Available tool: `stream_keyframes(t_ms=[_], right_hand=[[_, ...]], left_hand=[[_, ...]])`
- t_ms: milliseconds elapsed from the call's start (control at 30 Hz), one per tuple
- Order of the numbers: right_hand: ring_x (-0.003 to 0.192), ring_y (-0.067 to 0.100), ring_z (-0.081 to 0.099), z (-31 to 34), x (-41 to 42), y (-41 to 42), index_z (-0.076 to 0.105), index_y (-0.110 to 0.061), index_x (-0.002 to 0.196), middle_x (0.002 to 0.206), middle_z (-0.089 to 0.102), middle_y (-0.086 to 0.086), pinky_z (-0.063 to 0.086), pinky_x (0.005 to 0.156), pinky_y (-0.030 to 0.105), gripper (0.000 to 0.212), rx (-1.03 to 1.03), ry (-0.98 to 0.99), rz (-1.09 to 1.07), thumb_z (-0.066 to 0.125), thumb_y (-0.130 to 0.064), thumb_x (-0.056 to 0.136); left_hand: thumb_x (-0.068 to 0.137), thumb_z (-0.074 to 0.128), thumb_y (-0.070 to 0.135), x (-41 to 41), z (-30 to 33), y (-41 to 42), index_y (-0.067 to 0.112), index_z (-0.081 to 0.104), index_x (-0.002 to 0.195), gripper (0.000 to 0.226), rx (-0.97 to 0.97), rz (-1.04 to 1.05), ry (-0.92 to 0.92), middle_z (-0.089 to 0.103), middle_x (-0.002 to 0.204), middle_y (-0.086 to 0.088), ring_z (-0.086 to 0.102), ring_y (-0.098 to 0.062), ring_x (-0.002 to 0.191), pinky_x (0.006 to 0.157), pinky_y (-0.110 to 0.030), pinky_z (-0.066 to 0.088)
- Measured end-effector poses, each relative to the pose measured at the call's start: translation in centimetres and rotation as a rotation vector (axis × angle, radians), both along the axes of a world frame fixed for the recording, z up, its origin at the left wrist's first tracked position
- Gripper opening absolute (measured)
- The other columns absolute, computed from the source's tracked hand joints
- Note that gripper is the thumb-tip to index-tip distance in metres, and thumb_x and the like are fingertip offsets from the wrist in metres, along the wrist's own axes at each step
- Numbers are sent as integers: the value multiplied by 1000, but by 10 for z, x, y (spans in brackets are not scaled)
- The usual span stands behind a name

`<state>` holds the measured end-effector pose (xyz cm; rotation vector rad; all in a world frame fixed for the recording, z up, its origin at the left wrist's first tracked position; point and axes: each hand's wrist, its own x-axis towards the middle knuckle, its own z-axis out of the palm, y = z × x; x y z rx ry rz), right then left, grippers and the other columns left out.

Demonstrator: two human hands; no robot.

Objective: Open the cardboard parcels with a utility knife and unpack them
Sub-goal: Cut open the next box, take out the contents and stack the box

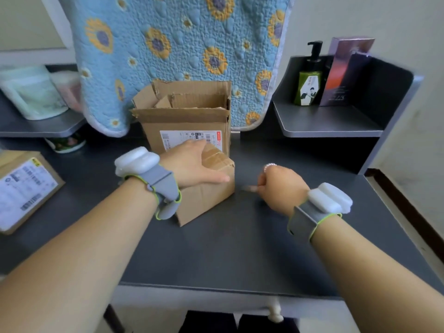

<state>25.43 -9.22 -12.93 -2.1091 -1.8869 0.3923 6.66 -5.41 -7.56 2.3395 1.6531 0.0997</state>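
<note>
Both hands work at a small sealed brown cardboard parcel on the dark grey desk. Left hand lies over the parcel's top with fingers straight and thumb stretched along the near edge, pressing it down. Right hand is curled into a fist just right of the parcel, gripping something thin whose blurred tip points toward the box side; whether that is the utility knife I cannot tell. Beyond the left hand stands a larger brown cardboard box with its flaps open and a white shipping label. Far out past the left forearm, another labelled cardboard parcel rests on the desk edge. Above hangs a blue quilted cloth with yellow flowers.
</note>
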Motion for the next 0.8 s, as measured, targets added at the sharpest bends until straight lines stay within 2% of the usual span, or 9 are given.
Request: stream_keyframes(t_ms=[67, 133, 233, 367, 467, 600, 700, 800], right_hand=[[82, 30, 64, 2, -10, -3, 51, -19, 84, 92, 67, 8, 52, 73, 33, 5, 98, 253, -42, 54, -17, 87], [62, 24, 63, 7, -24, -8, 50, -20, 89, 82, 65, 8, 55, 64, 36, 8, 195, 580, -76, 49, -12, 89], [45, 11, 52, 13, -50, -15, 54, -20, 94, 68, 59, 0, 49, 49, 27, 15, 243, 855, -107, 45, -9, 90], [41, 5, 50, 9, -70, -22, 57, -24, 90, 63, 57, -4, 44, 41, 14, 20, 248, 992, -123, 44, -9, 91], [36, 0, 49, 2, -74, -27, 55, -32, 84, 60, 58, -6, 47, 47, 19, 26, 257, 1044, -125, 45, -9, 90], [37, 1, 48, -8, -75, -33, 58, -33, 83, 54, 57, -7, 44, 49, 23, 24, 296, 1125, -132, 49, -12, 90], [37, 1, 48, -9, -78, -36, 58, -30, 92, 58, 57, -5, 43, 47, 21, 19, 325, 1142, -147, 50, -13, 91], [35, 0, 48, -11, -79, -36, 57, -28, 91, 58, 57, -6, 42, 44, 18, 19, 333, 1178, -182, 49, -12, 91]], left_hand=[[66, 69, 58, -10, 0, -1, 22, 22, 145, 99, -7, -38, -54, 29, 151, 2, 31, -18, 136, 108, -29, 27], [66, 75, 46, -19, 6, -1, 27, 24, 143, 95, -84, -92, -71, 32, 148, 5, 34, -16, 133, 107, -27, 29], [58, 77, 43, -31, 12, -5, 34, 22, 142, 101, -149, -151, -10, 34, 145, 9, 35, -14, 130, 110, -33, 28], [44, 58, 71, -33, -1, -13, 44, 23, 134, 101, 36, -173, 86, 36, 140, 15, 33, -16, 129, 108, -38, 22], [34, 48, 88, -34, -6, -16, 50, 26, 132, 107, 101, -168, 49, 39, 135, 18, 34, -15, 129, 107, -37, 21], [33, 46, 88, -32, -10, -14, 51, 29, 130, 105, 128, -171, 21, 42, 132, 19, 35, -13, 128, 105, -36, 21], [35, 49, 86, -31, -8, -15, 51, 30, 129, 103, 122, -168, 15, 43, 131, 19, 36, -13, 126, 104, -36, 22], [38, 55, 82, -29, -8, -16, 50, 32, 128, 98, 121, -164, -4, 44, 128, 18, 37, -13, 126, 104, -36, 23]])
